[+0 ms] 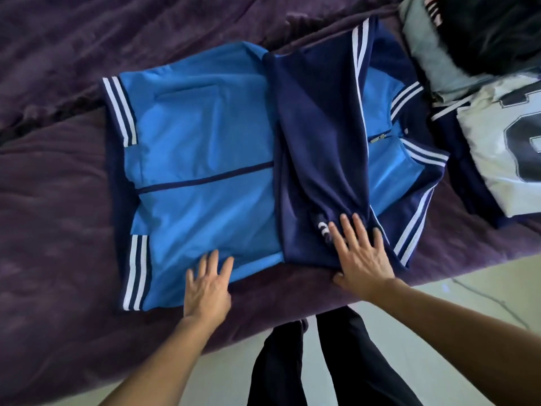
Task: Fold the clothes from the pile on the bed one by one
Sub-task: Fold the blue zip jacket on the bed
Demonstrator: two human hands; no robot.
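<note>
The left forearm (164, 356) and right forearm (453, 326), both bare, reach forward from the bottom of the view. The left hand (207, 285) lies flat, palm down, with its straight fingers slightly spread and pointing away from the body. The right hand (361, 253) is further forward and to the right. It is also flat and palm down, fingers straight and fanned, thumb stretched out to the left.

Left of the jacket (205, 142) and beyond its far edge, the purple blanket (58, 200) lies bare and flat, giving open room to reach. The right side is crowded: a white jersey (491, 148) lies just beside the collar, with a grey garment (430, 54) and a black garment (497, 30) heaped behind it. The narrow near strip of blanket is taken by the left hand (207, 288) and right hand (363, 253), both spread flat
</note>
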